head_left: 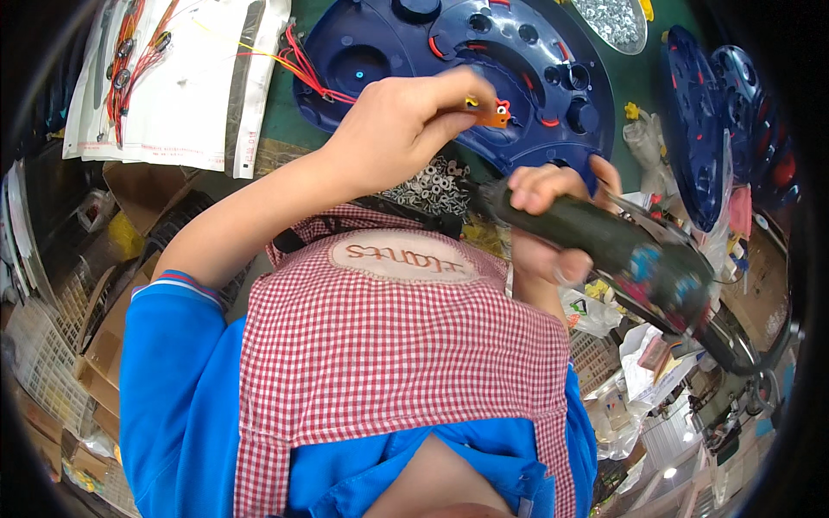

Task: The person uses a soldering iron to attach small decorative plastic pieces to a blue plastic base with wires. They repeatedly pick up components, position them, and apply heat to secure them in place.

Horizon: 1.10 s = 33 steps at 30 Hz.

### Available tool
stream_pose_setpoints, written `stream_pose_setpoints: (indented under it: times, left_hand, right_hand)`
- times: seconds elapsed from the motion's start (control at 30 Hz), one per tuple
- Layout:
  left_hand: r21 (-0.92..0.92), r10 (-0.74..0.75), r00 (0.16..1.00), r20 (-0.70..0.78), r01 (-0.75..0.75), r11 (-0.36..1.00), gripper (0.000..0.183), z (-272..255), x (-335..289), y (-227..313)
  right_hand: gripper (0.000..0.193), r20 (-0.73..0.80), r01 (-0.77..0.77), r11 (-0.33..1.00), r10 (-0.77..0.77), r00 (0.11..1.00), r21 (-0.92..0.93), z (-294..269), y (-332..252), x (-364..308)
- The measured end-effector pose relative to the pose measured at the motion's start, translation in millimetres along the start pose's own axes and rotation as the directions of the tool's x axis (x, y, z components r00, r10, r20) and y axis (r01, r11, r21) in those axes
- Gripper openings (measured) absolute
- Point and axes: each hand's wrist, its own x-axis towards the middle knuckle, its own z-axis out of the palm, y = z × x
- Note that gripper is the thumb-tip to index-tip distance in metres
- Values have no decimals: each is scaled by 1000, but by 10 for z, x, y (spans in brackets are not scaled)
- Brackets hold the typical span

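Note:
My left hand (393, 129) is closed in a pinch over the blue plastic shell (587, 78). Between its fingertips is a small orange-and-red part (494, 115) with a white ring on it. Red and yellow wires (306, 73) run up to the back of this hand; whether they join the part is hidden. My right hand (553, 207) is wrapped round a dark powered screwdriver (617, 246), slightly blurred, which lies aslant with its cord end toward the lower right. The tool's tip is hard to make out near the shell's lower edge.
Just below my left hand lies a heap of small white-and-dark pieces (432, 186). A dish of small clear parts (613, 22) sits at the far right. More blue shells (691, 121) stand on the right. Bundled wires (125, 65) rest on a white bag (194, 95).

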Motion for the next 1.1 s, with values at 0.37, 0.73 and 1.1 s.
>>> stream_pose_setpoints:
  times: [0.37, 0.73, 1.1]
  left_hand:
    - [473, 404, 888, 219, -458, 752, 18, 175, -222, -201]
    - [470, 331, 940, 80, -329, 819, 28, 254, 74, 12]
    - [455, 364, 912, 191, -411, 790, 13, 325, 538, -371]
  right_hand:
    - [94, 148, 98, 964, -138, 979, 249, -2, -365, 295]
    - [91, -24, 226, 951, -226, 974, 211, -106, -358, 414]
    - [91, -5, 296, 955, -296, 955, -6, -306, -214, 629]
